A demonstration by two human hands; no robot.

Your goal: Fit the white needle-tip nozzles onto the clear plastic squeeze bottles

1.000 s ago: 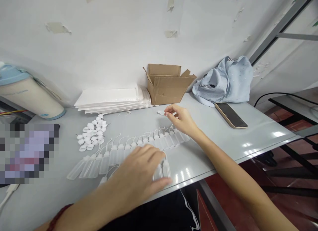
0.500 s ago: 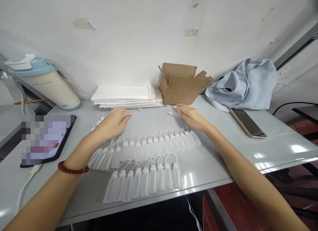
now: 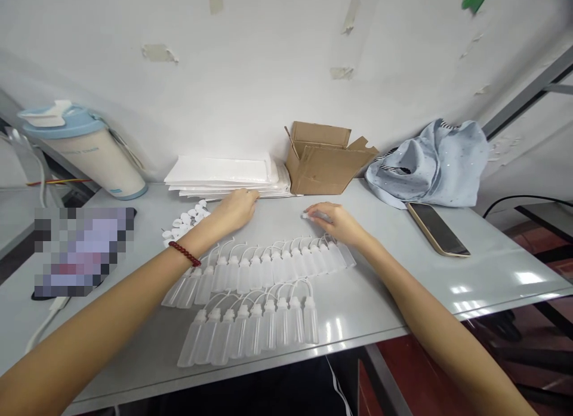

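Note:
In the head view my right hand (image 3: 342, 225) is closed around a small translucent plastic dropper bottle (image 3: 319, 215), which lies sideways with its white end to the left. My left hand (image 3: 236, 209) has its fingers curled down at the front edge of a stack of white padded envelopes (image 3: 219, 170); whatever is under its fingertips is hidden. Below both hands run a back row of dropper bottles (image 3: 273, 267) with looped cap straps and a front row of the same bottles (image 3: 255, 332). Several small white caps (image 3: 183, 222) lie beside my left wrist.
Behind my hands stands an open cardboard box (image 3: 329, 168). A light-blue cloth bag (image 3: 430, 165) and a phone (image 3: 439, 230) are on the right. On the left are a tumbler (image 3: 98, 153) and a blurred-out device (image 3: 85, 255) with a white cable.
My left hand has moved right, over the spot where a small white piece lay, uncovering the caps. The bottle in my right hand has tilted slightly. The camera view has shifted a little.

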